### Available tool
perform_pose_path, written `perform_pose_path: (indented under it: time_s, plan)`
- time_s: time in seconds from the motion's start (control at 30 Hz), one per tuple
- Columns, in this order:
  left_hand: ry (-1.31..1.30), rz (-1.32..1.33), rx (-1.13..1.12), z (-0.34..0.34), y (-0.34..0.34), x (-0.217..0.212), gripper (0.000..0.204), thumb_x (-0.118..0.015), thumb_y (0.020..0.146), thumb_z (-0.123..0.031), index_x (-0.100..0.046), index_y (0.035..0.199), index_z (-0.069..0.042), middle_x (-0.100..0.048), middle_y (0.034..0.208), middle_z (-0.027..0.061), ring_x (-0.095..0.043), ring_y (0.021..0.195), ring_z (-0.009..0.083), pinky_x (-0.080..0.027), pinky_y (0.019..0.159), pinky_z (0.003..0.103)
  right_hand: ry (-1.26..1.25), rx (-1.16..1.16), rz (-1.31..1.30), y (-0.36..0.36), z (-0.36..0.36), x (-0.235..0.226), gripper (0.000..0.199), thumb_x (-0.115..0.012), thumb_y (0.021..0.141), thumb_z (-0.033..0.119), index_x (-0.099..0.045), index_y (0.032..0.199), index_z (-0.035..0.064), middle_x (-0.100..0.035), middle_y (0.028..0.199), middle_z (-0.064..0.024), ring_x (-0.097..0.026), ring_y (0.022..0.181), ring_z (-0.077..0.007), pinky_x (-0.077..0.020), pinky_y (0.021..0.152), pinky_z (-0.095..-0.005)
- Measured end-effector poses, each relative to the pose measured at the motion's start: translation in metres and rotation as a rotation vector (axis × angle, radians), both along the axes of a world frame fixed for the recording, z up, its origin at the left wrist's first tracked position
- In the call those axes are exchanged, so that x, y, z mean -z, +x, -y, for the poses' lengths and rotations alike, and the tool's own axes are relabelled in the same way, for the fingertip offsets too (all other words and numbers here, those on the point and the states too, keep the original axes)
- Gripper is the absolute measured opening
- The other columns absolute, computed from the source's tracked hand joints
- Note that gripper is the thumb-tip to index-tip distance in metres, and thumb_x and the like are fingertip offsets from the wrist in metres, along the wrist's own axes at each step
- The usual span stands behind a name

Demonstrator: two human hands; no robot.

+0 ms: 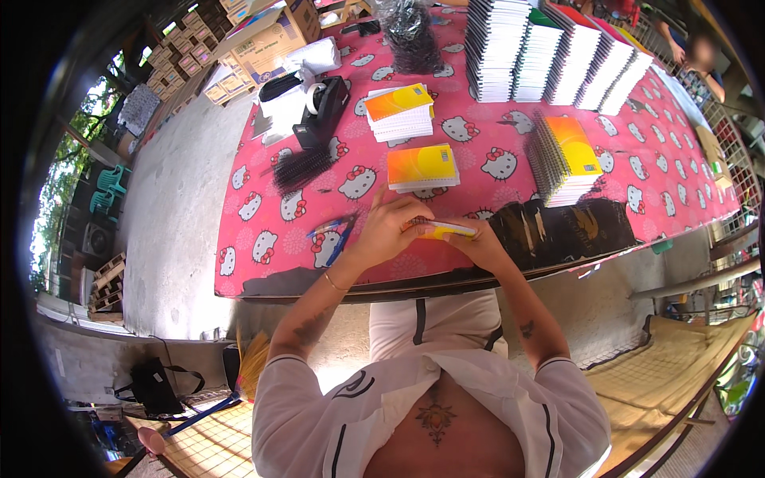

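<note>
My left hand (392, 226) and my right hand (483, 244) are both closed on a small notebook (441, 231) with a yellow and orange cover, held edge-up over the front of the table. The left fingers grip its left end and the right fingers its right end. Whether a coil runs along its edge, I cannot make out. Just beyond my hands lies a stack of yellow-orange covered page blocks (422, 166). Farther back is a second, less even stack (398, 107). To the right stands a pile of spiral-bound notebooks (570, 155) with similar covers.
Black binding coils (304, 169) lie at the left, near a black tape dispenser (323, 113) and several pens (335, 237). A plastic bag of coils (410, 40) and tall notebook stacks (496, 52) stand at the back. Black material (562, 233) covers the table's front edge.
</note>
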State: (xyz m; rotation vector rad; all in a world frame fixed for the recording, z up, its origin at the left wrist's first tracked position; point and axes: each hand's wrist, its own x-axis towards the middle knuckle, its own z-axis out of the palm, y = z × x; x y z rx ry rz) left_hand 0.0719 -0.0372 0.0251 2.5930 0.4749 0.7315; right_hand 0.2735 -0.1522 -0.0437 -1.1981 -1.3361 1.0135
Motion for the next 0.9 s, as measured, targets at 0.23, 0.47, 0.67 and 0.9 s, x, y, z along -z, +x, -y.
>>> perform_pose_path:
  time_s: [0.23, 0.47, 0.67, 0.9]
  plan:
    - [0.036, -0.111, 0.018, -0.004, -0.002, 0.002, 0.031, -0.071, 0.088, -0.033, -0.067, 0.113, -0.015, -0.069, 0.114, 0.0062, -0.064, 0.112, 0.0258, -0.022, 0.116, 0.06, 0.004, 0.004, -0.041, -0.002, 0.0, -0.001, 0.034, -0.066, 0.093, 0.004, -0.067, 0.127, 0.0031, -0.074, 0.11, -0.0066, -0.063, 0.096, -0.008, -0.0509, 0.087, -0.0261]
    - [0.406, -0.193, -0.337, 0.072, 0.0, 0.062, 0.085, -0.046, 0.097, -0.059, -0.034, 0.149, 0.007, -0.032, 0.157, 0.0263, -0.028, 0.148, 0.041, -0.013, 0.113, 0.07, -0.002, 0.064, -0.099, -0.01, -0.001, -0.006, 0.034, -0.066, 0.094, 0.007, -0.066, 0.128, 0.0016, -0.073, 0.115, -0.0061, -0.063, 0.101, -0.0085, -0.0503, 0.092, -0.0265]
    - [0.342, -0.194, -0.36, 0.067, 0.014, 0.038, 0.084, -0.046, 0.097, -0.058, -0.034, 0.15, 0.006, -0.033, 0.156, 0.0266, -0.028, 0.148, 0.0392, -0.012, 0.114, 0.069, -0.016, -0.003, -0.116, -0.005, -0.002, 0.001, 0.034, -0.067, 0.094, 0.007, -0.065, 0.128, 0.001, -0.072, 0.117, -0.0073, -0.063, 0.104, -0.0091, -0.0499, 0.093, -0.0267]
    - [0.352, -0.22, -0.338, 0.059, 0.015, 0.031, 0.089, -0.05, 0.095, -0.057, -0.029, 0.152, 0.007, -0.028, 0.158, 0.0289, -0.021, 0.151, 0.041, -0.011, 0.114, 0.07, -0.087, 0.006, -0.027, -0.008, 0.0, -0.003, 0.034, -0.069, 0.095, 0.014, -0.066, 0.125, -0.0002, -0.073, 0.109, -0.0071, -0.063, 0.095, -0.0081, -0.0524, 0.085, -0.028]
